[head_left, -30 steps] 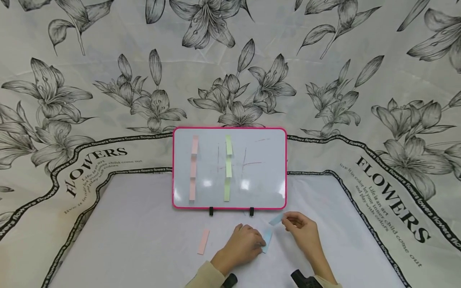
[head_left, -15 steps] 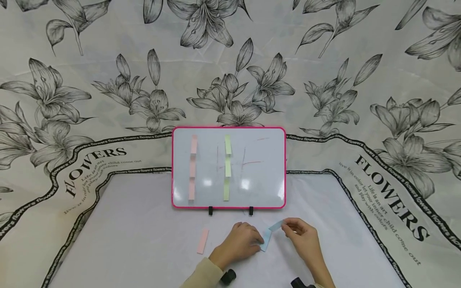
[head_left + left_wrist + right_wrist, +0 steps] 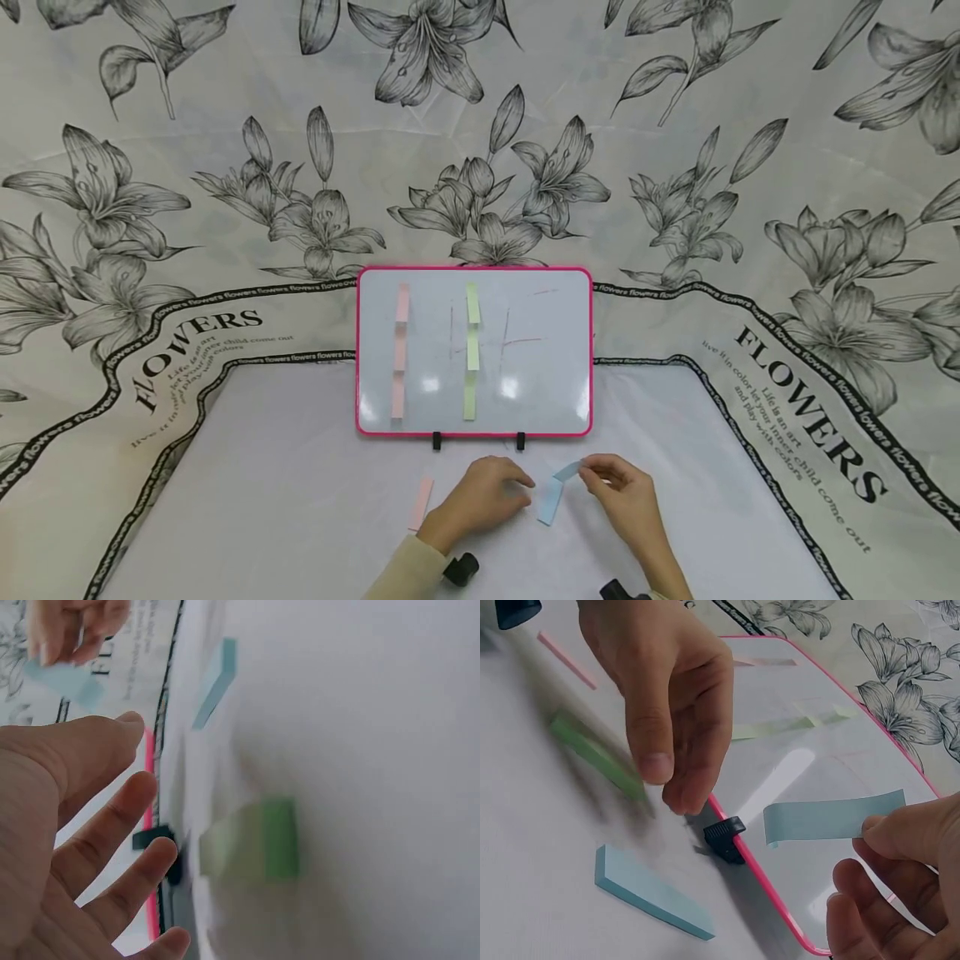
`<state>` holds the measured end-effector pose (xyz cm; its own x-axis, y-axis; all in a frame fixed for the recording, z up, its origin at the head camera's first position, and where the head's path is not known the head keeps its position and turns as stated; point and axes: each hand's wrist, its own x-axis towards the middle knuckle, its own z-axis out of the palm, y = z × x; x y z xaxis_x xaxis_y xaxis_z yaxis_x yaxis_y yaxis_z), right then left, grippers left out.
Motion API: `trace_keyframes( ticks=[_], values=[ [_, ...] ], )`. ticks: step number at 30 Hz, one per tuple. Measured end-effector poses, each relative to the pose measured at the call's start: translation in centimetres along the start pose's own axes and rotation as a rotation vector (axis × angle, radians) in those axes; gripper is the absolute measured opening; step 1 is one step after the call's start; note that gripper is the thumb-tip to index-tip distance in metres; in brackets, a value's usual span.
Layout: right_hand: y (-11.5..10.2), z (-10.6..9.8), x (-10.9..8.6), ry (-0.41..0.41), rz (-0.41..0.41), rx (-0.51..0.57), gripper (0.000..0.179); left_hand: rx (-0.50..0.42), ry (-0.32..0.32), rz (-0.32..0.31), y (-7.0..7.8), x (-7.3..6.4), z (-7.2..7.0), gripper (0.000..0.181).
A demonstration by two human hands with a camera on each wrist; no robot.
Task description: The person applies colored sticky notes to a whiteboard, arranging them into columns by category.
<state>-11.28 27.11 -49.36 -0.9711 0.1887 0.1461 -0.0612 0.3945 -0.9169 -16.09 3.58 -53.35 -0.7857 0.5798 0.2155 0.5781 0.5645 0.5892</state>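
Between thumb and finger, my right hand point(image 3: 624, 496) pinches one end of a light blue sticky note strip point(image 3: 832, 817). A thicker blue sticky note pad point(image 3: 649, 889) lies on the white cloth, to the left of that hand. My left hand point(image 3: 487, 497) hovers left of the blue pad, holding nothing, with thumb and fingers spread in the left wrist view. A green sticky note pad point(image 3: 251, 840) lies close by that hand on the cloth; in the head view the hand hides it. Partly behind the left wrist is a pink sticky note pad point(image 3: 422, 502).
A pink-rimmed whiteboard point(image 3: 558, 387) stands at the back on black feet point(image 3: 521, 440). It bears a column of pink strips point(image 3: 400, 350), a column of green strips point(image 3: 472, 350) and faint red lines. Flower-printed fabric point(image 3: 300, 75) hangs behind it.
My left hand has drawn back leftward from the blue pad, and its fingers have spread. My right hand has come down slightly with the blue strip still pinched.
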Motion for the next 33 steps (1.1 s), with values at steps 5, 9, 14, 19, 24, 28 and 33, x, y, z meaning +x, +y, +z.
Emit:
trace_keyframes(
  ticks=[5,9,14,19,24,28,33],
  values=[
    [-0.6,0.4,0.0,-0.014,-0.016,-0.013,0.012,-0.138,0.044,-0.061,-1.2,-1.1,-2.5,0.022],
    [-1.1,0.8,0.0,-0.035,-0.047,-0.006,0.01,-0.208,0.111,-0.095,-2.3,-2.6,-4.5,0.024],
    [-1.5,1.4,-0.2,-0.071,-0.085,0.007,0.008,-0.223,0.187,-0.128,-3.3,-4.8,-6.6,0.024],
    [-1.9,2.2,-0.4,-0.124,-0.143,0.059,0.011,-0.257,0.223,-0.151,-4.1,-6.4,-7.6,0.024],
    [-2.9,3.3,-0.6,-0.178,-0.206,0.093,0.014,-0.451,0.15,-0.189,-3.5,-6.1,-6.7,0.03],
    [-3.8,4.5,-0.8,-0.225,-0.304,0.058,0.015,-0.578,0.067,-0.211,-2.6,-5.3,-5.7,0.029],
    [-4.3,5.5,-1.0,-0.242,-0.444,0.048,0.017,-0.693,0.051,-0.237,-1.9,-4.4,-5.3,0.025]
  ],
)
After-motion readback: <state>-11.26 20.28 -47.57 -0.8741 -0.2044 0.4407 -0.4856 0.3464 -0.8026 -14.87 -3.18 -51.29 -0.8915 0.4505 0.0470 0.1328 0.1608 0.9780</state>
